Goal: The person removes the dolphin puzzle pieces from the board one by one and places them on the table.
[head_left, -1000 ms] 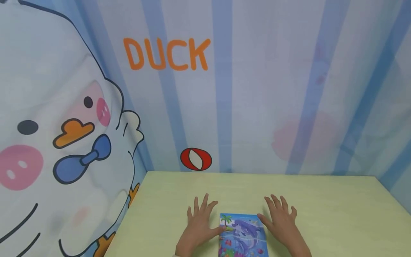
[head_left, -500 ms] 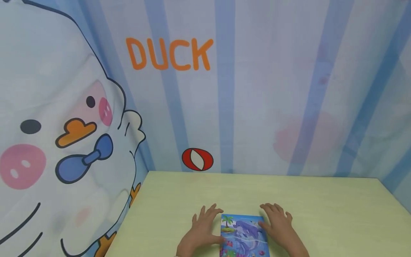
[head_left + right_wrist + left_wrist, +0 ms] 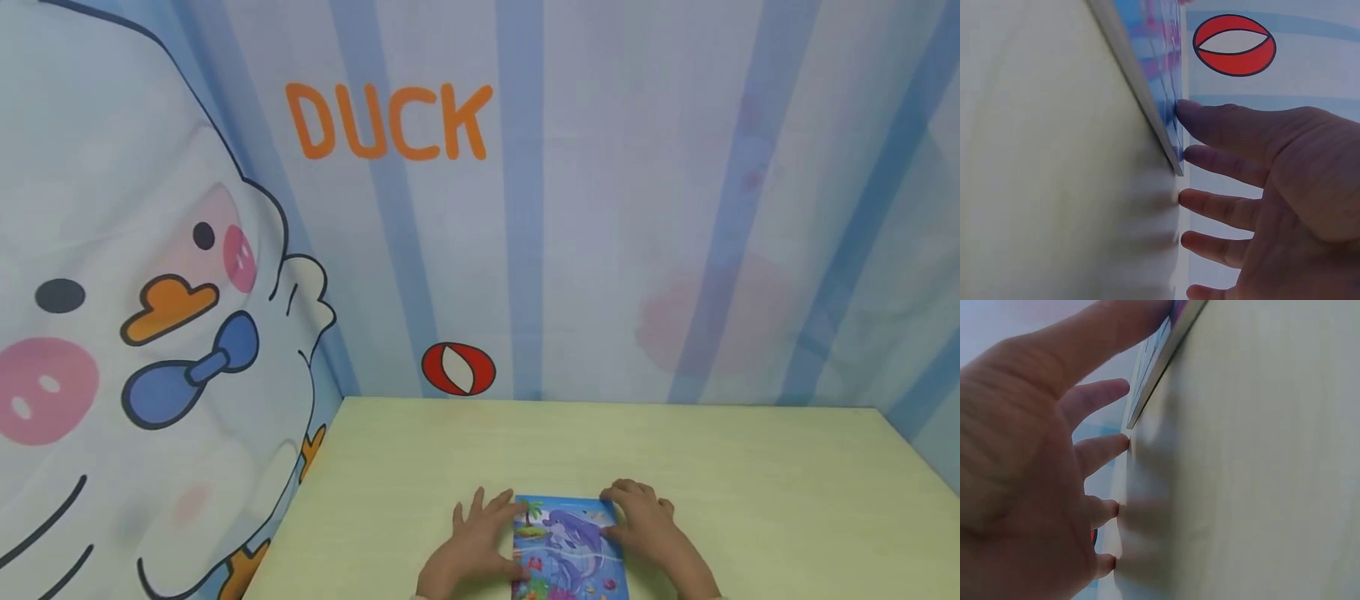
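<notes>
A dolphin jigsaw puzzle [image 3: 572,546] lies flat on the table, its picture blue with a palm tree and thin seam lines across it. My left hand [image 3: 474,543] is at its left side, thumb and index fingertips over that edge, the other fingers spread. In the left wrist view, the thumb of the left hand [image 3: 1022,462] rests on the grey-edged puzzle [image 3: 1155,365]. My right hand [image 3: 648,527] touches the right edge with its thumb, its index fingertip at the top right corner. The right wrist view shows straight fingers on the right hand [image 3: 1297,181] beside the puzzle [image 3: 1150,56].
The pale yellow table [image 3: 420,450] runs back to a striped blue curtain [image 3: 585,208] with the word DUCK. A large duck print [image 3: 225,467] fills the left side. A printed red and white ball [image 3: 458,368] shows just above the table's back edge.
Both hands have drawn back toward me and in to the puzzle's edges. My right index finger has come to the top right corner, and my left index finger to the left edge.
</notes>
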The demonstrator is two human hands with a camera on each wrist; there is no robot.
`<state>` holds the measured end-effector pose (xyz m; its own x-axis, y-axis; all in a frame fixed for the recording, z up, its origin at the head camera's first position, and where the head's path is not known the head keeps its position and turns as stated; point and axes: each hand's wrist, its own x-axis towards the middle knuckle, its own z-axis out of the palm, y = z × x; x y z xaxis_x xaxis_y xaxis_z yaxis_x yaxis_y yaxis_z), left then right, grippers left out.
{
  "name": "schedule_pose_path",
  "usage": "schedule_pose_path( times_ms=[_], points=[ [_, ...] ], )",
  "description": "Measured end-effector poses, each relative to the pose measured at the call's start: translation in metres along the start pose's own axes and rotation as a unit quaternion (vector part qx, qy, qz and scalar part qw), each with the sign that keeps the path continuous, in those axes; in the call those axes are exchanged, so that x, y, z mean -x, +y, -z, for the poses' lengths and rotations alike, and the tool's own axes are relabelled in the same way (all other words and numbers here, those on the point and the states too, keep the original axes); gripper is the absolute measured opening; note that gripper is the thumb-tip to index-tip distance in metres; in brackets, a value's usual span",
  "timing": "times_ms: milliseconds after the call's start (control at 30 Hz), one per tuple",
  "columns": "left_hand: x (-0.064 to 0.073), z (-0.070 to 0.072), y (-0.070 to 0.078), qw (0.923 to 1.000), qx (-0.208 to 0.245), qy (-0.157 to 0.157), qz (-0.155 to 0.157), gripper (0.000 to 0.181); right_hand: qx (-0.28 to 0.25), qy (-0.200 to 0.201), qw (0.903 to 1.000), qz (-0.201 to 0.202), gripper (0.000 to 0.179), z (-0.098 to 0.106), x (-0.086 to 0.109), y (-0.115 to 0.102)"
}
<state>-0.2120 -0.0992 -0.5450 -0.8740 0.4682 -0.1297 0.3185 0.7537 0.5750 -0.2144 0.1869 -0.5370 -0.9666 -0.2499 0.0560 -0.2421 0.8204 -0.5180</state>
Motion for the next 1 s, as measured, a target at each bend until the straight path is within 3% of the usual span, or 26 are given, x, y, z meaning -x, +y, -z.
schedule_pose_path(
  times_ms=[333, 767, 1000],
  points=[
    [-0.001, -0.001, 0.003, 1.0, 0.005, -0.006, 0.002, 0.073, -0.008, -0.034, 0.9992, -0.022, 0.029, 0.006, -0.007, -0.001],
    [-0.009, -0.006, -0.005, 0.9988, 0.024, -0.04, 0.015, 0.066, 0.003, -0.036, 0.9992, -0.019, 0.031, 0.002, -0.011, -0.005],
    [-0.009, -0.001, -0.001, 0.9995, 0.008, -0.027, 0.015, 0.065, 0.014, -0.028, 0.9995, -0.008, 0.034, 0.003, -0.018, -0.005]
  ],
)
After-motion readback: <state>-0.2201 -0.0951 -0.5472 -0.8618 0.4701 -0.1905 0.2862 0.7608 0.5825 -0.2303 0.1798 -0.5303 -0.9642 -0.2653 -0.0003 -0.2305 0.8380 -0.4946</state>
